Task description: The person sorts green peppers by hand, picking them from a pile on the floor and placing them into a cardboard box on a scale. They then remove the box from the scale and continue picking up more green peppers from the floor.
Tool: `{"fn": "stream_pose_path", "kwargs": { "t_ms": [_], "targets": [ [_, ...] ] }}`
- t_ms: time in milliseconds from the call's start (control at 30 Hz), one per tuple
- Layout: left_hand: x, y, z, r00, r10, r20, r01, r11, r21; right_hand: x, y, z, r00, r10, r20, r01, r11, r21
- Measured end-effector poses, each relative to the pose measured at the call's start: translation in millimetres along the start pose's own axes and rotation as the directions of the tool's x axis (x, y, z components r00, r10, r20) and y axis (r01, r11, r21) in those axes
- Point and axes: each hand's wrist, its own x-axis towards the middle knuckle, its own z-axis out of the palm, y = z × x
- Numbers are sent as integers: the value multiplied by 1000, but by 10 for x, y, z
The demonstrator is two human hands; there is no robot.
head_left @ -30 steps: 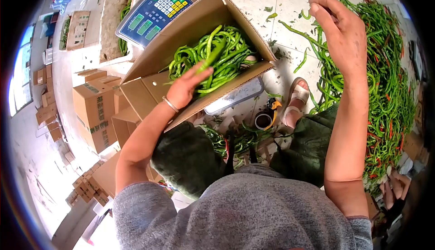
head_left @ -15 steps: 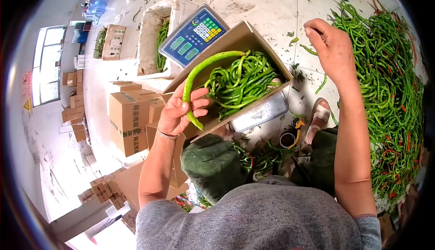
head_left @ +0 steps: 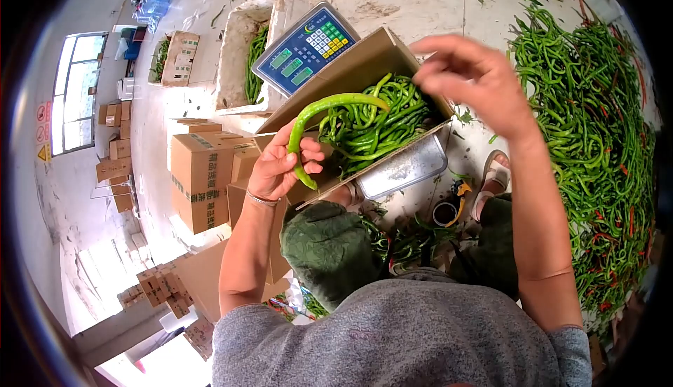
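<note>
A long, curved green chili pepper [head_left: 303, 129] is pinched by its lower end in my left hand [head_left: 275, 166], its upper end arching over the open cardboard box [head_left: 315, 102]. Inside that box lies a heap of thinner, glossy green chili peppers [head_left: 382, 124]. My right hand [head_left: 484, 82] hovers by the box's right end, somewhat blurred, fingers stretched out and thumb apart, with nothing visible in it. Under the box shows the metal pan of a scale [head_left: 406, 170]; its blue keypad and display panel [head_left: 305, 49] rises behind the box.
A large spread of green chili peppers [head_left: 589, 127] with some red ones covers the floor at right. Behind the scale stands a white foam crate [head_left: 231, 50] holding more peppers. Closed cartons [head_left: 200, 177] are stacked at left. A dark cup-like object [head_left: 444, 213] sits between my feet.
My right hand has swung left from beside the pepper pile to the box's right end, its fingers straightening. The held pepper has shifted slightly, its tip now over the heap.
</note>
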Motion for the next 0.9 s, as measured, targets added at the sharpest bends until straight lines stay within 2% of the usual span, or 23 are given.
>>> {"fn": "stream_pose_path", "kwargs": {
  "t_ms": [33, 100, 233, 267, 367, 567, 633, 667, 767, 900],
  "targets": [
    [27, -4, 20, 1000, -8, 3, 8, 1000, 1, -25, -18, 105, 997, -18, 71, 15, 999, 43],
    [72, -5, 58, 1000, -24, -11, 24, 1000, -2, -34, 39, 194, 983, -43, 178, 46, 999, -15],
    [115, 3, 104, 997, -49, -56, 50, 999, 15, 19, 48, 184, 979, 24, 203, -20, 1000, -22],
    [121, 3, 106, 997, -55, -51, 56, 998, 17, 20, 45, 186, 976, 34, 214, -40, 999, 25],
    [160, 9, 120, 996, -82, -38, 82, 996, 16, 21, 104, 220, 976, 17, 219, -47, 990, 132],
    [231, 47, 243, 986, -155, -61, 157, 987, 21, 25, 123, 227, 989, 19, 146, -34, 994, 100],
    [256, 53, 280, 980, -186, -67, 188, 982, 29, 43, 115, 193, 989, 75, 127, -89, 989, 114],
    [268, 36, 332, 976, -181, -120, 188, 981, 50, 49, 112, 176, 988, 103, 118, -118, 986, 121],
    [342, -32, 340, 973, -210, -101, 215, 976, 41, 61, 113, 123, 987, 143, 75, -153, 976, 157],
    [515, -46, 344, 974, -118, -192, 157, 968, 197, 90, 190, 66, 992, 114, 48, -120, 980, 156]
  ]
}}
